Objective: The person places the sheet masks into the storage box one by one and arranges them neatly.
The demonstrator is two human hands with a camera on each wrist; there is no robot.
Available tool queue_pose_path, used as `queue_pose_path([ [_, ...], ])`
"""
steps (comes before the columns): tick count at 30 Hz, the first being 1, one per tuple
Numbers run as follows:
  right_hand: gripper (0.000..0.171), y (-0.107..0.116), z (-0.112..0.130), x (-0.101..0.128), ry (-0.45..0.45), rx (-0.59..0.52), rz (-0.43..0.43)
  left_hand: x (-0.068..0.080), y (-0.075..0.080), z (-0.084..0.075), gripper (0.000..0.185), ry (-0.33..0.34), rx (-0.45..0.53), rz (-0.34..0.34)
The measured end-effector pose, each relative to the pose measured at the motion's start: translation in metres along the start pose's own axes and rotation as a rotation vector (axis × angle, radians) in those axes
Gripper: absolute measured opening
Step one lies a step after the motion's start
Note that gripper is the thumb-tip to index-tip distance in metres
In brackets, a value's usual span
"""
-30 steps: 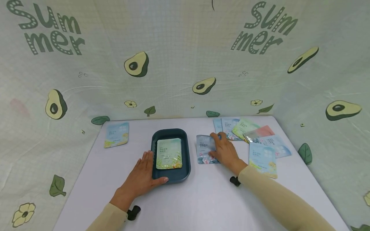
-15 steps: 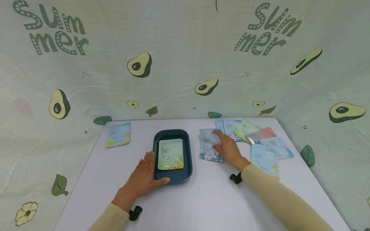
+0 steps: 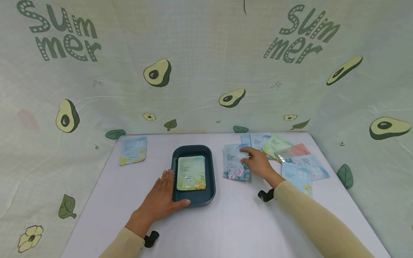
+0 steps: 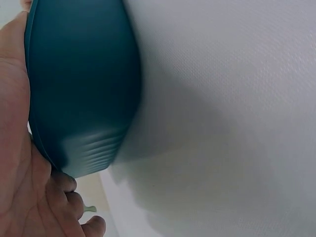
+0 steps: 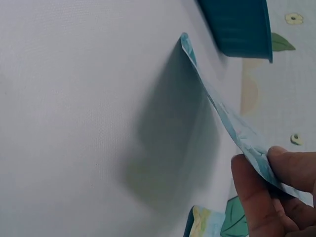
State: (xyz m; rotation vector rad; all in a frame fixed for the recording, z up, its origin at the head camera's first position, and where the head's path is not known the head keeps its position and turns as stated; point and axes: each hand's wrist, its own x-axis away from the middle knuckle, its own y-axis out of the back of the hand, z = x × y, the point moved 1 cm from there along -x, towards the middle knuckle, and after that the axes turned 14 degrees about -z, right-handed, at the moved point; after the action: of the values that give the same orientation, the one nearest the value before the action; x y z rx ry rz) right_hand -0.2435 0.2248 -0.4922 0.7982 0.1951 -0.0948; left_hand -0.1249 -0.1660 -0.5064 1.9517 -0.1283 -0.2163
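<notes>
Fingers (image 5: 252, 197) of my right hand (image 3: 258, 165) pinch the far edge of a blue sachet (image 3: 235, 162), lifting that edge off the counter (image 3: 226, 222) just right of the dark tray (image 3: 211, 179). My left hand (image 3: 159, 202) lies flat, fingers straight, against the tray's near left side; a green sachet (image 3: 191, 173) lies inside.

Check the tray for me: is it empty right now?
No, the head view shows a green sachet lying flat inside the dark teal tray, with the left hand resting against the tray's near-left edge.
</notes>
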Motion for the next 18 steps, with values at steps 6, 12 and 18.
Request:
queue_pose_path([
  [6,0.041,0.002,0.001,-0.001,-0.014,-0.042,-0.052,-0.001,0.0,-0.001,0.136,-0.001,-0.011,-0.001],
  [12,0.039,0.007,0.008,-0.001,-0.092,-0.109,-0.031,-0.002,-0.001,-0.002,0.136,0.005,-0.013,-0.003],
  [18,0.037,0.013,0.016,-0.004,-0.1,-0.156,-0.025,-0.002,0.0,-0.002,0.137,0.003,-0.022,-0.009],
])
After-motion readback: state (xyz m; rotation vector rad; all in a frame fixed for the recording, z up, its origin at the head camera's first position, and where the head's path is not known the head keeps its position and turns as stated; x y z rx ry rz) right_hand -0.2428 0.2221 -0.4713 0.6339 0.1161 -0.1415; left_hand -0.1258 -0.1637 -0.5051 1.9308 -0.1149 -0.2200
